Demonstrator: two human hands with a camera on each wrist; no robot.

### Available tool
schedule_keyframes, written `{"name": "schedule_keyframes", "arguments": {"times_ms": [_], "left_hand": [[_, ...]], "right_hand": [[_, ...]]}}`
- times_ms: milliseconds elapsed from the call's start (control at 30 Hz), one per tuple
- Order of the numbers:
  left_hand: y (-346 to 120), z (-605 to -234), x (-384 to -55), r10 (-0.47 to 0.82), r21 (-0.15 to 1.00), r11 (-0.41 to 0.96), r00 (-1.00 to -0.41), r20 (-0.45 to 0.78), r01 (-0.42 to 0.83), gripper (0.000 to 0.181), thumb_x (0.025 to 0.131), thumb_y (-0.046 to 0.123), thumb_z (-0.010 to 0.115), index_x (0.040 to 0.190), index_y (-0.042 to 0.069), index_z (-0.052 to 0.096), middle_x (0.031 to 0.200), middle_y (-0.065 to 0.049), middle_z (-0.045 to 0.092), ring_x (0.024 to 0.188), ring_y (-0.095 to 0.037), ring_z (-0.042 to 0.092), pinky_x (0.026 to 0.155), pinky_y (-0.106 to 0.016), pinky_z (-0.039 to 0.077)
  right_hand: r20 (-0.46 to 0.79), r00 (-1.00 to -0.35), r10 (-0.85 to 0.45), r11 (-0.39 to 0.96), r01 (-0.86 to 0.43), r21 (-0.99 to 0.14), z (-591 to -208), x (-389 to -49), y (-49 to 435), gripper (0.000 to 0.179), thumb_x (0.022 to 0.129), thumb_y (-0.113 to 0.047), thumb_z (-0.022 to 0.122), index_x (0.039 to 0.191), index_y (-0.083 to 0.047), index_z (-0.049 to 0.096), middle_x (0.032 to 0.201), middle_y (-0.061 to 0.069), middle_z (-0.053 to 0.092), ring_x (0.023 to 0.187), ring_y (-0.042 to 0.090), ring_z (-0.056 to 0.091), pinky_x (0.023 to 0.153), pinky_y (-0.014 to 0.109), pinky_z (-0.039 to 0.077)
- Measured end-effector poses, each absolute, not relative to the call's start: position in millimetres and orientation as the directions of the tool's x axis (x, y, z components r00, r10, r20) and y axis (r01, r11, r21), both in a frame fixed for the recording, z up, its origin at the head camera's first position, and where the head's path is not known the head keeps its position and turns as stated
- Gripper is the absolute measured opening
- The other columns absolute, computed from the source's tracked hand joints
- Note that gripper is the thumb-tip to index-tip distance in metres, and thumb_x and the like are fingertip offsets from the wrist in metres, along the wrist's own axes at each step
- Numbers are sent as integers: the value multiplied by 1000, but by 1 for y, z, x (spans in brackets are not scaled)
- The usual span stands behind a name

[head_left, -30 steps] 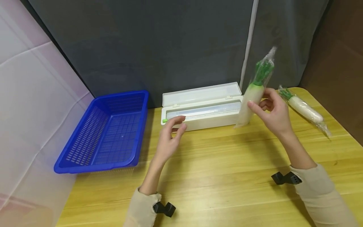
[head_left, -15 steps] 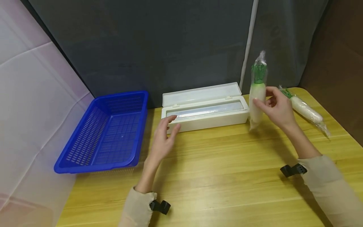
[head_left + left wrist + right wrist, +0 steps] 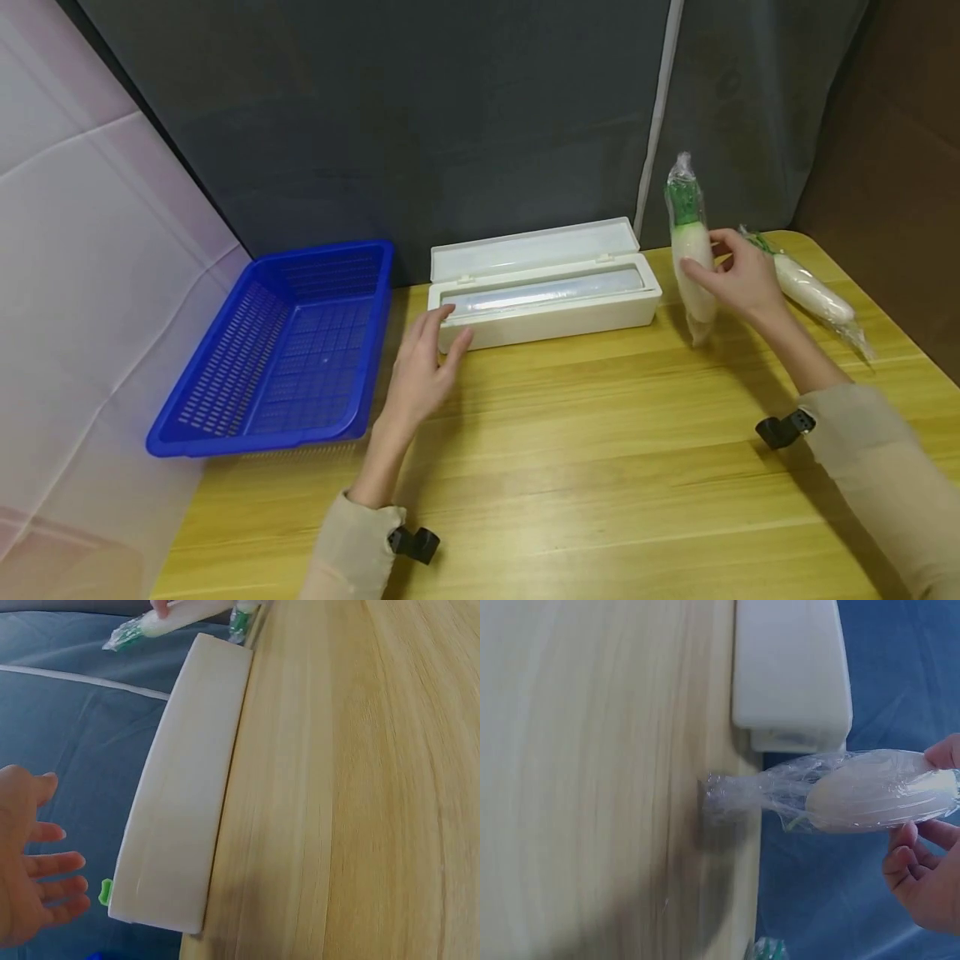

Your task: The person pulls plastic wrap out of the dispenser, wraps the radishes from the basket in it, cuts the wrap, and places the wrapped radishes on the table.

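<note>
Pinched between the thumb and fingers of my right hand (image 3: 742, 279) is a white radish (image 3: 693, 267) with green stalks, wrapped in clear film and held upright, stalks up. The right wrist view shows the twisted lower end of its wrap (image 3: 731, 796) close to the tabletop. My left hand (image 3: 420, 367) holds nothing; its fingers are spread beside the near left corner of a white cling film box (image 3: 555, 323), whose lid is up and whose film roll (image 3: 555, 292) shows inside. A second wrapped radish (image 3: 813, 287) lies to the right, behind my right hand.
A blue plastic basket (image 3: 363, 358) stands on the left side of the wooden table (image 3: 570, 483). A dark curtain (image 3: 412, 125) hangs behind the table, and a brown wall (image 3: 900, 183) rises at the right.
My right hand has carried the radish to the right, away from the box, lowering it and turning it more upright. My left hand has drawn back a little to the left.
</note>
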State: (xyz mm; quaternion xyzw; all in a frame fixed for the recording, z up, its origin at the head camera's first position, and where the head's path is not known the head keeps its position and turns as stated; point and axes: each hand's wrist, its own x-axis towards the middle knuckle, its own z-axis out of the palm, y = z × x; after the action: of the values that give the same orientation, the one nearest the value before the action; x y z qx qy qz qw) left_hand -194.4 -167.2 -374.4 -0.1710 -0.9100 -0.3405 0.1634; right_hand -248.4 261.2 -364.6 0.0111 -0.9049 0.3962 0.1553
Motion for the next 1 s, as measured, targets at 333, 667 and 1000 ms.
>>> {"name": "schedule_keyframes", "arguments": {"times_ms": [333,667,1000], "left_hand": [[-171,-374,-196,213,480,785,-898,386,392,54,104,39,55,143,3,49,141,-23,50,134,-40,43,110,-59,32],[-174,-377,-200,212,405,835,-896,389,373,56,105,41,51,144,1,49,140,-26,50,134,-43,42,106,-59,36],[-178,-379,-203,211,336,878,-906,367,340,59,105,45,49,145,2,48,141,-25,49,136,-42,40,108,-58,34]], "right_hand": [[149,-987,53,788,-51,-614,-374,-268,280,67,96,-43,61,134,11,48,119,37,56,107,49,54,87,61,44],[104,-995,7,870,-45,-491,-389,-281,296,70,94,-45,62,131,14,52,107,33,62,91,43,58,76,56,46],[59,-998,-12,908,-36,-417,-398,-285,307,64,93,-42,63,124,14,56,103,34,63,90,47,58,76,60,46]]}}
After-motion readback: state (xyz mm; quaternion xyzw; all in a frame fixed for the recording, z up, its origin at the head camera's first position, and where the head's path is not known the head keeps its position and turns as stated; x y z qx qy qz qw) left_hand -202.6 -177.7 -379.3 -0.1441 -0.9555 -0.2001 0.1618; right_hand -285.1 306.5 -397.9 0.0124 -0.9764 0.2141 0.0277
